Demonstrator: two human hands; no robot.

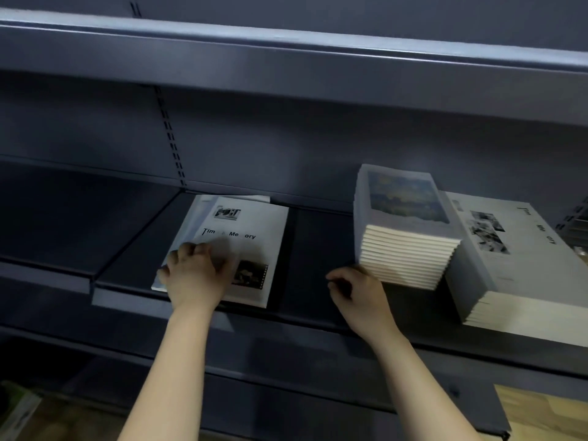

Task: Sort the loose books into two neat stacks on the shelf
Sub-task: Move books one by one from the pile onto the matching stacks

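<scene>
Hands reach up from below onto a dark shelf (318, 237), both forearms bare and angled inward. The left hand (194, 275) lies palm down on the near left corner of a loose book (235, 246), fingers curled and blurred over the white cover; whether they grip the edge or only press on it cannot be told. That book lies flat and slightly askew, with another thin one (203, 205) showing under its far left edge. The right hand (359, 294) hovers over the bare shelf with its fingers loosely curled, holding nothing, its knuckles just beside the near left corner of the tall stack (404, 230). A lower, wider stack (515, 259) of white-covered books sits touching the tall one on its right, reaching closer to the shelf's front edge.
</scene>
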